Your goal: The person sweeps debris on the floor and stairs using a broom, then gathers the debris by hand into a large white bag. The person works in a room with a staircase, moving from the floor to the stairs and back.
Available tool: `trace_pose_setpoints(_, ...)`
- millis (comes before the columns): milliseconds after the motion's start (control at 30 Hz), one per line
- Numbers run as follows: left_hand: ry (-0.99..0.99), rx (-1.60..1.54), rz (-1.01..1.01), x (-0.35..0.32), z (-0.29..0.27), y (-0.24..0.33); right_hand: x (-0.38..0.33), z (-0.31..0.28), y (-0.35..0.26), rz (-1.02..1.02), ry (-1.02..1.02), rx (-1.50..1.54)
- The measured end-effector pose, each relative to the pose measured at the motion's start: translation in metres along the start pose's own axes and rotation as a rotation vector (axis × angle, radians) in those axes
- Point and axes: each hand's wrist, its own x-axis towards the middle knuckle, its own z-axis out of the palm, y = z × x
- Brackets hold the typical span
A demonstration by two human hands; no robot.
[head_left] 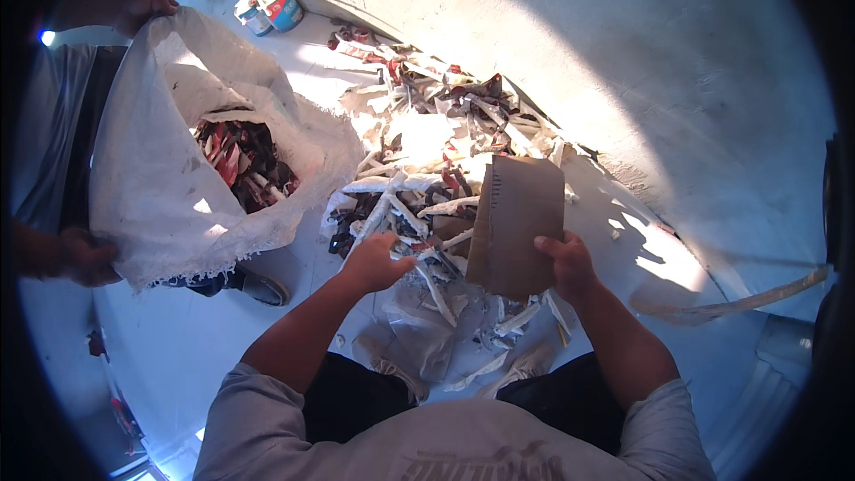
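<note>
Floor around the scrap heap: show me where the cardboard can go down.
Bare floor lies between the co-worker's shoe and the left sleeve, and between the right sleeve and the curved strip. Crowded: the scrap heap under the cardboard, from the person's shoes up to the wall.

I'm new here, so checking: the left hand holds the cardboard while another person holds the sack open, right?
Not quite: the head view shows the right hand holding the cardboard. Another person does hold the sack open.
</note>
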Motion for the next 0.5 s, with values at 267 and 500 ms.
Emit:
trace_pose_setpoints(267,-0.415,-1.355,0.007,0.007,0.041,0.055,-0.007,0.003,0.025,0.197,-0.078,0.085)
trace_pose_setpoints(500,0.295,0.055,-0.203,0.083,-0.033,-0.146,0.017,-0.136,-0.033,-0.189,0.504,-0.430)
